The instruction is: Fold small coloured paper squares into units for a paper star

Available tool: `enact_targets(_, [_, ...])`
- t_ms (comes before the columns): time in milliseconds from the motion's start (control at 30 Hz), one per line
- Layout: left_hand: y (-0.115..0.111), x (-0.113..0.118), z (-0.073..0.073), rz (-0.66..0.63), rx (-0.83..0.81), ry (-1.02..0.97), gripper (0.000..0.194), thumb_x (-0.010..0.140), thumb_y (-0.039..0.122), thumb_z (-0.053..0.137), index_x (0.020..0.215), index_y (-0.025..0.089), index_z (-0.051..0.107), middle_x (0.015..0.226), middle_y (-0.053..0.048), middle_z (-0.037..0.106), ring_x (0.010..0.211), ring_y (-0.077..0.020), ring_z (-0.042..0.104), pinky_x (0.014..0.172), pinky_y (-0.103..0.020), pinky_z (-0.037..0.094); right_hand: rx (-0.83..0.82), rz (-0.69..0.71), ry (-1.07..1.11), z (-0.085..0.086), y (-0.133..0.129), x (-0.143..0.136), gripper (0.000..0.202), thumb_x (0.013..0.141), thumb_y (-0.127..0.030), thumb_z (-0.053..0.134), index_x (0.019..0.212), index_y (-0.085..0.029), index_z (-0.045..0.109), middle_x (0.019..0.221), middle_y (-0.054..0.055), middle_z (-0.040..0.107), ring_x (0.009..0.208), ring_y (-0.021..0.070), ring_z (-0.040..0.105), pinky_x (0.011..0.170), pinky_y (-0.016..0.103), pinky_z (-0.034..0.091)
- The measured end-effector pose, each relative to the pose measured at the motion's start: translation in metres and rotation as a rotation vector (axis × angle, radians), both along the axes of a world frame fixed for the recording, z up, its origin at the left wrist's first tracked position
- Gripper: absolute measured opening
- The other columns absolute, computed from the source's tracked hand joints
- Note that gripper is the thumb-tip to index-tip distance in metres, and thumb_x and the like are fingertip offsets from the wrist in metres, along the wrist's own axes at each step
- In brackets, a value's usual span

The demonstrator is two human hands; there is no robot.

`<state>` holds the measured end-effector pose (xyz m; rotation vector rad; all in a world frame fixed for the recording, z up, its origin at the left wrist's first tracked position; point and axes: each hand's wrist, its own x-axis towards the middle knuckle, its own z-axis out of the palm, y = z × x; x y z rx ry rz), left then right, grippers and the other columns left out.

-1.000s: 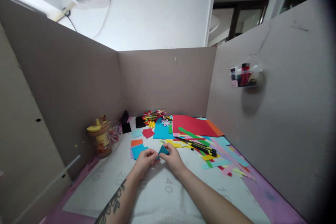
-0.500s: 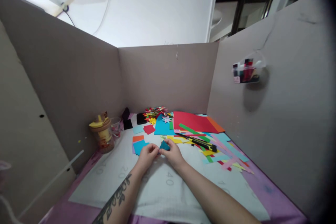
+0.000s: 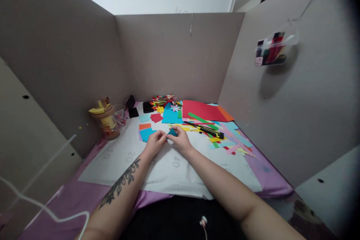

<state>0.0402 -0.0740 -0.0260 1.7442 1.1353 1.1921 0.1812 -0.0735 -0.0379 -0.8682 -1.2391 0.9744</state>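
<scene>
A small piece of blue paper (image 3: pixel 172 132), folded to a pointed shape, is held up between my two hands over the white sheet. My right hand (image 3: pixel 181 140) pinches it between thumb and fingers. My left hand (image 3: pixel 155 143) is closed at its lower left edge, with fingertips pressed together against it. The fingers hide part of the paper. Just beyond my left hand lie blue paper squares (image 3: pixel 146 134) with an orange piece (image 3: pixel 144 126) beside them. Red squares (image 3: pixel 156 117) and a pale blue piece (image 3: pixel 144 118) rest farther back.
A black and yellow utility knife (image 3: pixel 209 131) lies on coloured paper strips (image 3: pixel 234 142) at the right. Behind are red sheets (image 3: pixel 199 110) and a pile of folded paper stars (image 3: pixel 163 101). A brown and yellow cup (image 3: pixel 105 122) stands left. Grey panels (image 3: pixel 177 52) enclose the table.
The view has tilted downward, so the table sits higher and my lap shows. My hands keep hold of the blue paper in nearly the same place.
</scene>
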Motion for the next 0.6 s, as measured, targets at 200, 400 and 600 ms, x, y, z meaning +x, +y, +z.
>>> enact_targets(200, [0.003,0.001,-0.002,-0.017,-0.069,-0.106,0.018,0.072,0.032,0.057,0.074,0.015,0.058,0.062,0.001,0.060,0.059,-0.0128,0.058,0.058,-0.022,0.044,-0.024,-0.035,0.038,0.001,0.002,0.003,0.030,0.061,-0.024,0.067,0.088,-0.019,0.054,0.072,-0.004,0.054,0.065,0.0106,0.049,0.063,0.023,0.039])
enact_targets(400, [0.003,0.000,0.001,0.012,-0.162,-0.166,0.022,0.071,0.036,0.058,0.075,0.014,0.058,0.065,-0.001,0.062,0.064,-0.0143,0.061,0.058,-0.022,0.043,-0.077,-0.033,0.158,-0.004,0.009,0.005,0.035,0.060,-0.026,0.067,0.090,-0.019,0.051,0.065,-0.006,0.054,0.059,0.0102,0.049,0.059,0.023,0.040])
enact_targets(600, [0.002,0.001,0.000,-0.008,-0.176,-0.101,0.024,0.069,0.037,0.060,0.071,0.014,0.058,0.056,0.000,0.059,0.053,-0.0117,0.056,0.052,-0.021,0.040,-0.044,-0.038,0.133,-0.004,0.009,0.005,0.032,0.060,-0.023,0.068,0.087,-0.019,0.053,0.069,-0.005,0.055,0.060,0.0096,0.048,0.059,0.022,0.039])
